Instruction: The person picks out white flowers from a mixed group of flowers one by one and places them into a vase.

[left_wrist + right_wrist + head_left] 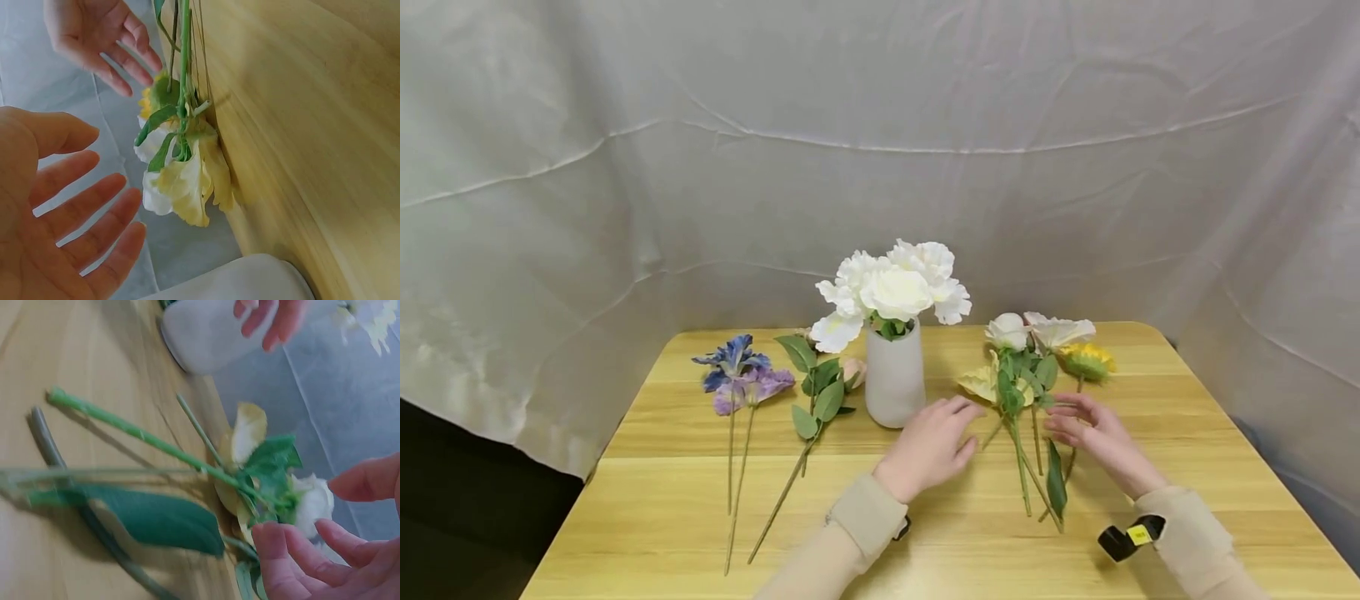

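My left hand (931,443) is held over the table just right of the white vase (895,379), its fingers spread and holding nothing. The vase stands upright with several white flowers (897,292) in it. My right hand (1097,437) is beside the right-hand group of loose flowers, fingers loosely bent with space between thumb and fingertips (272,540). That group has a white rose (1007,332), a pale pink flower (1058,330), a yellow sunflower (1088,361) and a pale yellow flower (981,382). Whether the right fingertips touch a leaf I cannot tell.
Left on the wooden table (647,517) lie a blue flower (733,358) and a purple flower (752,387). A leafy pink-flowered stem (829,400) lies beside the vase, stem toward me. Grey cloth (880,200) hangs behind and at the sides.
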Motion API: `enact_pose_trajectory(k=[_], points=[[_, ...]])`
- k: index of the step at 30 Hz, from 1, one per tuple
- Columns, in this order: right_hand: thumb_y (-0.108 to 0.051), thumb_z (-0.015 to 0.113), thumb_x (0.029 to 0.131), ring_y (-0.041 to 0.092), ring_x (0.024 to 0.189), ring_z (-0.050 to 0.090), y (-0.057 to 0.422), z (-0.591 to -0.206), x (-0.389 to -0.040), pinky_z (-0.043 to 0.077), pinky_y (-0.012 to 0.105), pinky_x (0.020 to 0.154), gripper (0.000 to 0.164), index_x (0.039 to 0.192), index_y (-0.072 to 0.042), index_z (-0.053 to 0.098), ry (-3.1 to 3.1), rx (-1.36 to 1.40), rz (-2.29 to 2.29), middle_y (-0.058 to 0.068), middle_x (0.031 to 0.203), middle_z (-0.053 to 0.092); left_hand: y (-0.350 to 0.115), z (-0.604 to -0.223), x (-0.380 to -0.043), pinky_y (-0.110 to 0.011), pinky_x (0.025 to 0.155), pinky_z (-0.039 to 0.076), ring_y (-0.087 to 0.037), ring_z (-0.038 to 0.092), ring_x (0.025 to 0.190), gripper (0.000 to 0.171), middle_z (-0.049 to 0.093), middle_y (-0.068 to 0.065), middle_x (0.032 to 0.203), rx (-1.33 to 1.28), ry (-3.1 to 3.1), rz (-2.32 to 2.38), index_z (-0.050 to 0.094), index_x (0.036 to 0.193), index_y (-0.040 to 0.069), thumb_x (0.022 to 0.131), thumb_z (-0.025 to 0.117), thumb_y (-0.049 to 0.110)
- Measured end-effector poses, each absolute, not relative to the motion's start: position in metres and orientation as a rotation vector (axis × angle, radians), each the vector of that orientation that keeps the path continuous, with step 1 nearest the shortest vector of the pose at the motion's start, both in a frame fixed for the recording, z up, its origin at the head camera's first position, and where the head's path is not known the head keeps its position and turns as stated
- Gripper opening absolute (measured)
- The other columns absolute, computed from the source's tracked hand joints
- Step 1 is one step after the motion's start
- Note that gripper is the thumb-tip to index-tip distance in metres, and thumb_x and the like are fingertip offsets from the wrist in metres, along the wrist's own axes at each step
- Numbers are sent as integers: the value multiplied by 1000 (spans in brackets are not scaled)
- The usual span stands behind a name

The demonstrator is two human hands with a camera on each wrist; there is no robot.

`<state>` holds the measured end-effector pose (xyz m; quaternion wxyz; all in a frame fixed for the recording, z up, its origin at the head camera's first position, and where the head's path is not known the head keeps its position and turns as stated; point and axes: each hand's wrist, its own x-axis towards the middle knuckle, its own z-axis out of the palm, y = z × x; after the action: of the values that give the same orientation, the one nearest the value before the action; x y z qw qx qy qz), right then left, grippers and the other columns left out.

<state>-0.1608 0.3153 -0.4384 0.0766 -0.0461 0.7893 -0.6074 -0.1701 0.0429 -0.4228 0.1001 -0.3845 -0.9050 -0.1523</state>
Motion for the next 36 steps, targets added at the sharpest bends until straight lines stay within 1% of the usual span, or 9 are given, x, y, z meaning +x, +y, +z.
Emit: enact_pose_trajectory(k=[4, 7, 14, 18, 21, 25, 29, 32, 36], points=[[-14, 50, 98, 37, 107, 58, 303, -439, -162, 51, 39, 91, 53, 136, 15, 27, 2342, -171, -1779, 41, 129, 40, 44, -425, -169, -29, 97, 46, -16, 57, 109, 38, 59, 0, 124, -1146, -2657, -434, 57, 127, 13, 90, 60, 24], [-16, 53, 97, 40, 106, 57, 297, -441, -163, 52, 41, 89, 53, 135, 13, 30, 2343, -159, -1722, 37, 126, 45, 44, -425, -168, -28, 95, 47, -15, 58, 107, 37, 59, 0, 123, -1148, -2651, -434, 58, 125, 13, 90, 61, 24], [-23, 58, 95, 31, 95, 61, 288, -448, -165, 55, 39, 77, 53, 130, 9, 35, 2328, -144, -1578, 26, 116, 50, 44, -425, -168, -28, 95, 47, -15, 57, 107, 37, 59, 0, 123, -1145, -2663, -429, 58, 124, 13, 90, 61, 25], [-21, 57, 94, 26, 92, 59, 286, -451, -168, 55, 38, 77, 52, 130, 9, 34, 2296, -116, -1572, 24, 113, 52, 43, -426, -167, -28, 94, 47, -15, 58, 106, 36, 58, 0, 123, -1141, -2668, -439, 59, 123, 13, 90, 60, 25], [-20, 56, 95, 22, 88, 57, 285, -455, -173, 54, 35, 75, 52, 130, 9, 31, 2260, -74, -1602, 21, 109, 52, 43, -426, -168, -28, 95, 47, -15, 58, 107, 35, 59, 0, 124, -1140, -2667, -450, 59, 123, 12, 90, 60, 25], [-21, 55, 95, 22, 88, 62, 285, -458, -181, 54, 27, 71, 55, 132, 9, 27, 2173, 21, -1690, 18, 105, 56, 43, -427, -168, -29, 97, 46, -16, 57, 108, 35, 59, -1, 124, -1143, -2662, -464, 60, 122, 12, 90, 61, 25], [-22, 55, 95, 24, 94, 65, 284, -459, -186, 53, 23, 69, 58, 133, 8, 23, 2092, 78, -1764, 20, 110, 60, 42, -426, -168, -29, 97, 46, -15, 57, 109, 35, 58, -2, 125, -1147, -2660, -473, 59, 123, 12, 90, 60, 25], [-22, 53, 97, 22, 94, 65, 285, -461, -188, 52, 22, 67, 60, 135, 8, 19, 2026, 83, -1814, 19, 115, 62, 41, -426, -168, -29, 98, 45, -15, 56, 110, 35, 58, -1, 126, -1144, -2673, -479, 59, 124, 13, 91, 60, 25], [-22, 48, 100, 17, 88, 64, 284, -463, -191, 51, 19, 65, 50, 131, 8, 23, 1877, 81, -1916, 12, 110, 64, 39, -427, -168, -28, 97, 46, -14, 56, 109, 35, 58, 0, 126, -1128, -2687, -485, 59, 123, 13, 90, 60, 25]])
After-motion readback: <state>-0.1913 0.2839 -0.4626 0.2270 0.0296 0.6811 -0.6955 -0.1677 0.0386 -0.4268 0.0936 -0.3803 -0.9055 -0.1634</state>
